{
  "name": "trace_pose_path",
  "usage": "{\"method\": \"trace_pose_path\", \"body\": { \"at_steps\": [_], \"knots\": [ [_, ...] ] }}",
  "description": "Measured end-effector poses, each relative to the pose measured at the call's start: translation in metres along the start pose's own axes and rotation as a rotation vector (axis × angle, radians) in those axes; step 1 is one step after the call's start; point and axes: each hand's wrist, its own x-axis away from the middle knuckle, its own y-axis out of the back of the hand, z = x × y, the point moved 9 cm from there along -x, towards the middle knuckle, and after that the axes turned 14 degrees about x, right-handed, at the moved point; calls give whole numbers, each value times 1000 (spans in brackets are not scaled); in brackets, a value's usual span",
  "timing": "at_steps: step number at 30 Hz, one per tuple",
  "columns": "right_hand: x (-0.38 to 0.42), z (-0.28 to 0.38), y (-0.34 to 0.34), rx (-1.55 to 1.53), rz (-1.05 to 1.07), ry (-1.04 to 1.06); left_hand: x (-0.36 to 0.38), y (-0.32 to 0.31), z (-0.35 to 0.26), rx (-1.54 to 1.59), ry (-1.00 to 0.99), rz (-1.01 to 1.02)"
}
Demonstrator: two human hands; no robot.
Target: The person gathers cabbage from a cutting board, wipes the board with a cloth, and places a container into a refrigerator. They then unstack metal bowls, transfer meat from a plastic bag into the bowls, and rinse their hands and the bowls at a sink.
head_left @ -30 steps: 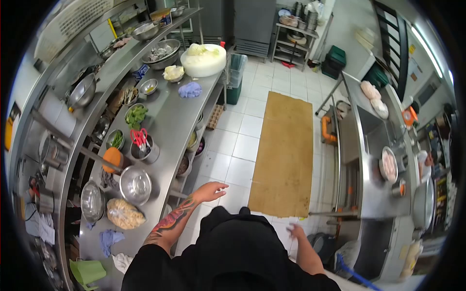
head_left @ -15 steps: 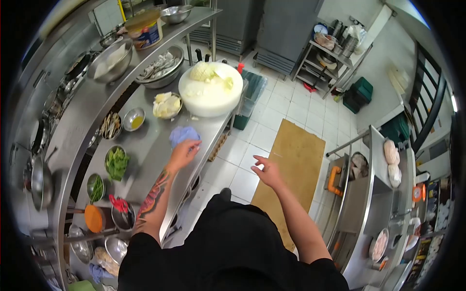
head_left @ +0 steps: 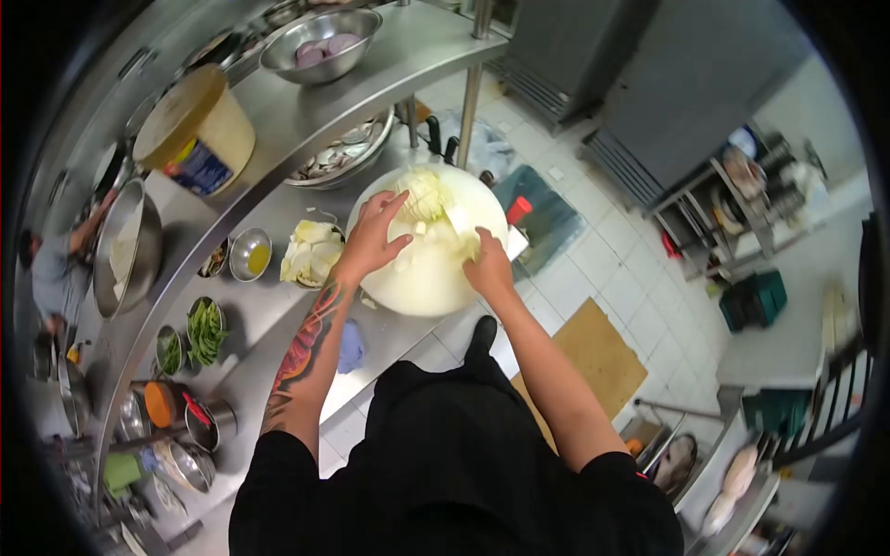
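Note:
A thick round white chopping board lies on the steel counter in front of me. On its far half sits a pale, yellow-green cabbage-like head with a scored-looking surface. My left hand is over the board's left side, fingers and thumb apart, its fingertips right by the head. At the board's right edge, my right hand has thumb and forefinger parted beside pale scraps. Left of the board stands a bowl of pale cut pieces. A blue cloth lies below my left forearm.
A steel shelf overhangs the counter, bearing a large tub and steel bowls. Small bowls of yellow liquid and green leaves stand at left. A red handle shows beyond the board. Another person is at far left.
I have moved forward to the round board. My left hand has gone from beside the blue cloth to the cabbage-like head; my right hand has come from over the floor to the board's edge.

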Motion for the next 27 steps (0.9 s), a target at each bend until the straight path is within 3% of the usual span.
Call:
{"method": "trace_pose_path", "body": {
  "at_steps": [3,5,8,9,12,15,18,20,21,22,23,25,26,27],
  "knots": [
    [-37,-18,12,-157,40,96,-34,5,17,-98,190,-58],
    [-58,-6,14,-190,56,205,-52,-16,29,-77,213,79],
    [-84,42,19,186,299,273,-81,-48,45,-227,455,249],
    [-93,44,10,177,315,295,-87,-56,53,-336,524,352],
    [-106,38,-25,177,408,335,-102,-55,53,-373,563,362],
    [-109,28,-15,42,349,370,-102,-57,49,-374,585,352],
    [-119,21,-7,-313,156,415,-100,-53,52,-398,536,276],
    [-131,5,-30,-440,212,371,-104,-46,50,-393,509,225],
    [-135,-3,-38,-562,265,319,-104,-33,55,-289,578,133],
    [-125,2,-17,-789,588,13,-100,-22,63,-183,644,44],
    [-125,2,-12,-786,582,11,-92,-18,70,-180,638,46],
    [-132,12,6,-745,487,178,-66,5,89,590,578,-398],
    [-136,21,15,-647,377,325,-47,1,91,849,545,-484],
    [-134,30,22,-641,380,334,-29,-9,93,851,541,-494]
  ]
}}
